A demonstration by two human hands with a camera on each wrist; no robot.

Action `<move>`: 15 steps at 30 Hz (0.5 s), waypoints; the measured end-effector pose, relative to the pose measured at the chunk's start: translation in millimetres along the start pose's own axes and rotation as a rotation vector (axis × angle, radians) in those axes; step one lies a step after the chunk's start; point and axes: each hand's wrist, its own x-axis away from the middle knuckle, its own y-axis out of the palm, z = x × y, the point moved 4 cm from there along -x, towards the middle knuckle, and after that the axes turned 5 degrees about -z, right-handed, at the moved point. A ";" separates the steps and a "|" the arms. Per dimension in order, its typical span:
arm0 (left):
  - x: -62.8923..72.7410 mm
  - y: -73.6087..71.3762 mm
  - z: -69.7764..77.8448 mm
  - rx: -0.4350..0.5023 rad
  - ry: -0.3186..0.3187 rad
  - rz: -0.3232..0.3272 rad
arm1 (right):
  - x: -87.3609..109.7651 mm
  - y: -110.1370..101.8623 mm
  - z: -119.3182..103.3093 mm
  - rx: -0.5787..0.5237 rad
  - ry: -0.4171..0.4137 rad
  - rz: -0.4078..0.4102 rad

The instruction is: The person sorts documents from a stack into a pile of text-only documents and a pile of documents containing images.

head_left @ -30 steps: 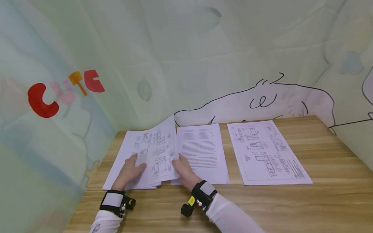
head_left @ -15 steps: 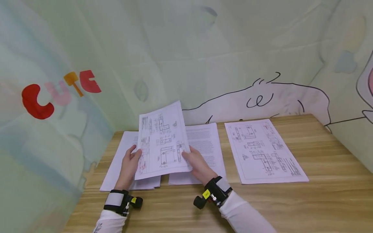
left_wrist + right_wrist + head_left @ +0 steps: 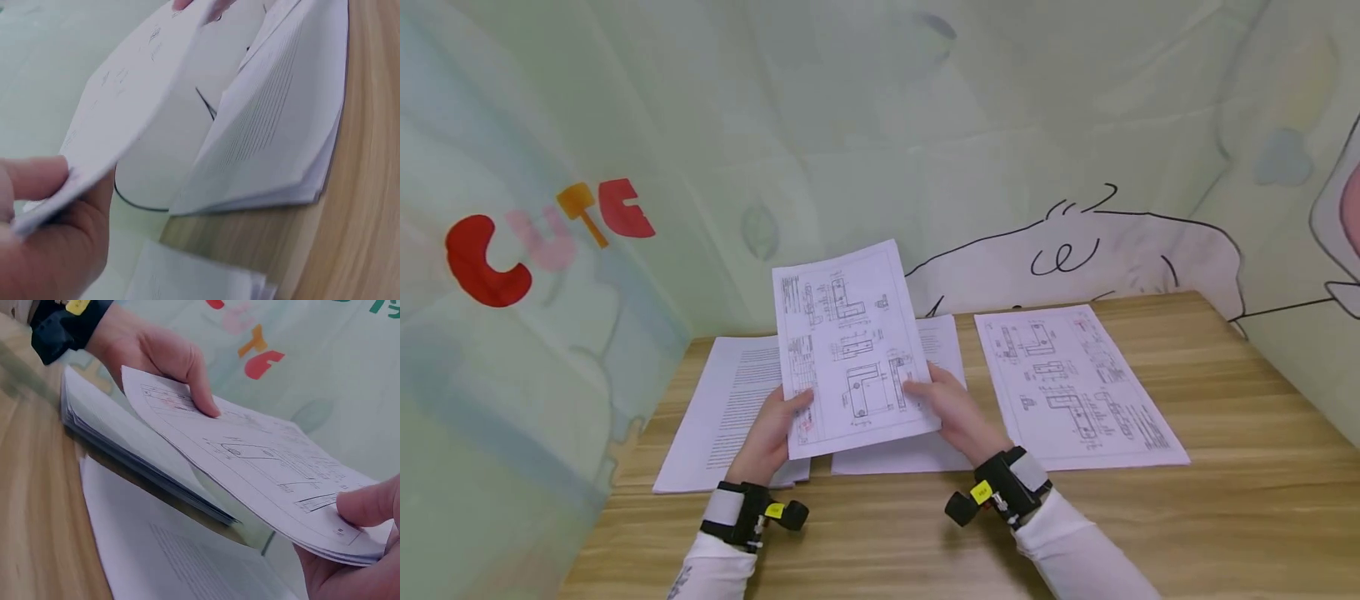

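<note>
A thin stack of papers printed with technical drawings (image 3: pixel 850 342) is held up off the table, tilted towards me. My left hand (image 3: pixel 769 433) grips its lower left edge, thumb on the printed face and fingers behind. On the lower right edge my right hand (image 3: pixel 961 414) pinches it the same way. From the right wrist view, the edge of the held papers (image 3: pixel 262 487) shows more than one sheet. Below and behind them lie a left paper stack (image 3: pixel 711 417) with lines of text and a middle text stack (image 3: pixel 887 458), both partly covered.
Another stack with drawings (image 3: pixel 1078 392) lies flat at the right on the wooden table (image 3: pixel 1247 517). A printed cloth backdrop (image 3: pixel 1000 125) hangs behind and along the left side of the table. Each wrist wears a strapped camera.
Both hands have lifted the papers with drawings off the left stack and carried them up and to the right. The text page beneath is now uncovered. The right drawing stack stays put.
</note>
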 end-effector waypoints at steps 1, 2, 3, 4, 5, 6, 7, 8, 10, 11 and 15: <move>0.1 4.6 -0.6 -0.020 0.012 -0.006 | 1.4 -3.9 -1.5 0.025 0.003 0.002; -0.2 8.8 -1.5 -0.040 0.025 -0.011 | 2.9 -7.6 -3.0 0.041 0.008 -0.003; -0.6 13.2 -2.4 -0.054 0.035 -0.013 | 4.4 -11.2 -4.5 0.058 0.012 -0.001; -1.0 17.6 -3.5 -0.072 0.045 -0.016 | 6.2 -14.8 -6.0 0.070 0.019 0.007; -1.5 22.3 -4.6 -0.089 0.054 -0.022 | 7.8 -18.2 -7.5 0.081 0.022 0.007; -1.9 27.0 -5.9 -0.108 0.062 -0.025 | 9.8 -21.7 -8.8 0.087 0.029 0.010; -2.3 31.8 -7.6 -0.111 0.065 -0.024 | 12.0 -25.2 -10.0 0.094 0.038 0.011; -3.0 36.2 -9.0 -0.116 0.071 -0.029 | 13.7 -28.2 -11.7 0.108 0.037 0.017; -3.9 46.2 -11.1 -0.131 0.077 -0.037 | 18.0 -35.4 -15.0 0.157 0.025 0.040; -4.7 51.1 -12.3 -0.147 0.082 -0.038 | 20.5 -39.4 -16.8 0.186 0.013 0.046; -11.2 71.5 -16.8 -0.248 0.101 -0.021 | 31.1 -54.7 -24.2 0.309 -0.045 0.091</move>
